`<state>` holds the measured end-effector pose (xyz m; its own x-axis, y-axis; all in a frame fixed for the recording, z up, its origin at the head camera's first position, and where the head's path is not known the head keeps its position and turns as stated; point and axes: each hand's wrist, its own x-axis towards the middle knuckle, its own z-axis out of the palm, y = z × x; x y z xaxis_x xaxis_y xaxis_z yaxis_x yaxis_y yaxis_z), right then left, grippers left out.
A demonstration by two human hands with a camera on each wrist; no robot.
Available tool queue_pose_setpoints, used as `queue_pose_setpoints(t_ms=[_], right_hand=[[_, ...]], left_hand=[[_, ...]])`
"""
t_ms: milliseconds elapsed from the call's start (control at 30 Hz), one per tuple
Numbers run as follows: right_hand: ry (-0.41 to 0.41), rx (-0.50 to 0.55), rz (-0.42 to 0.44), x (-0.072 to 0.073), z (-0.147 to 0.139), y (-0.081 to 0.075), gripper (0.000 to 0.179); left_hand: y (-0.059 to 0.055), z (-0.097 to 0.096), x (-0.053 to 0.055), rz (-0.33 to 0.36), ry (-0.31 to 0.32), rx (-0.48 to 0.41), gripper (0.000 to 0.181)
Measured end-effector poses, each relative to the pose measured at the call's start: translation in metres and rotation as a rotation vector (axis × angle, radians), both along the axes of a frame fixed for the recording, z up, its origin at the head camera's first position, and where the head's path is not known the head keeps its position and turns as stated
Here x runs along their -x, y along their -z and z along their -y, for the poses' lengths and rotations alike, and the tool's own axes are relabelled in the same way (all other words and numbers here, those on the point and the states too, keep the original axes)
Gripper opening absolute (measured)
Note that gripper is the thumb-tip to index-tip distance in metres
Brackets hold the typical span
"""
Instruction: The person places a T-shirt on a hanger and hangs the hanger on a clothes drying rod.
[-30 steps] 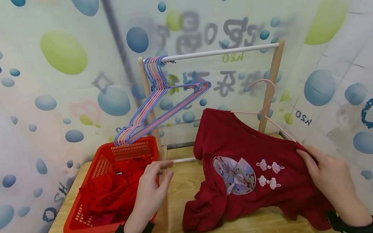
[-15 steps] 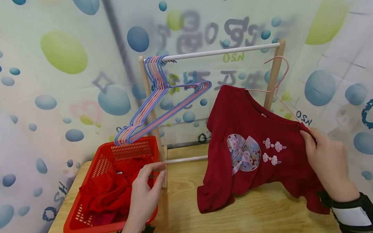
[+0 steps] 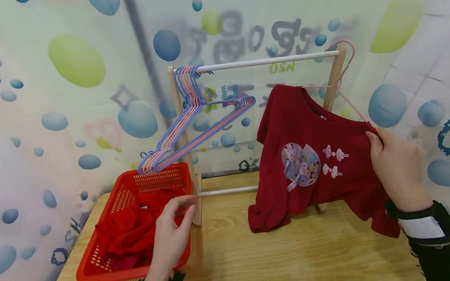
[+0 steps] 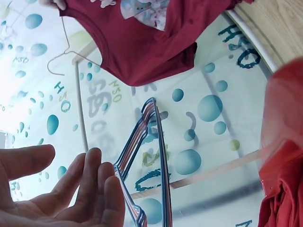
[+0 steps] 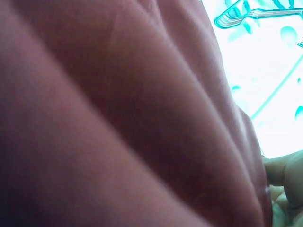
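**My right hand (image 3: pixel 397 170) holds a shirt (image 3: pixel 319 191) on a pink hanger (image 3: pixel 338 83)**

Taking my head view as a clock, my right hand is just past three, its thumb and fingers pinching the dark red shirt by one shoulder. I can't tell whether the hanger's tip is also in my grip. My left hand (image 3: pixel 170 239) is at seven, thumb apart from loosely bent fingers, holding nothing.

The shirt hangs between three and four, tilted, its round patch (image 3: pixel 301 164) facing me. The pink hanger sits inside its neck, the hook up at two, beside the rail's end; I can't tell if they touch.

The white rail (image 3: pixel 267 63) runs from eleven to two. At ten, a bunch of blue and pink hangers (image 3: pixel 191 102) hangs from it. A red basket (image 3: pixel 162 181) stands at eight on the wooden table (image 3: pixel 229 249), with red clothes (image 3: pixel 131 228) inside.
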<state>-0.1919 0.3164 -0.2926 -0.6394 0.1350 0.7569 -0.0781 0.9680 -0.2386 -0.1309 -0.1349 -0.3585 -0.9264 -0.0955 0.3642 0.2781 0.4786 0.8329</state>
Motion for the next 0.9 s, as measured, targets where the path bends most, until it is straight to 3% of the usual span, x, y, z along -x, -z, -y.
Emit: queue_pose_setpoints(t_ms=[367,667,900], right_hand=[[0.008,-0.028,0.098,0.007,0.001,-0.022,0.031],[-0.004,-0.048,0.134,0.014,0.004,-0.03,0.033],[-0.006,-0.08,0.16,0.018,0.007,-0.026,0.032]], left_hand=[[0.0,0.002,0.0,0.03,-0.022,-0.015,0.02],[0.004,0.003,0.001,0.042,-0.011,-0.049,0.021],[0.007,0.003,0.002,0.019,-0.015,-0.053,0.02]])
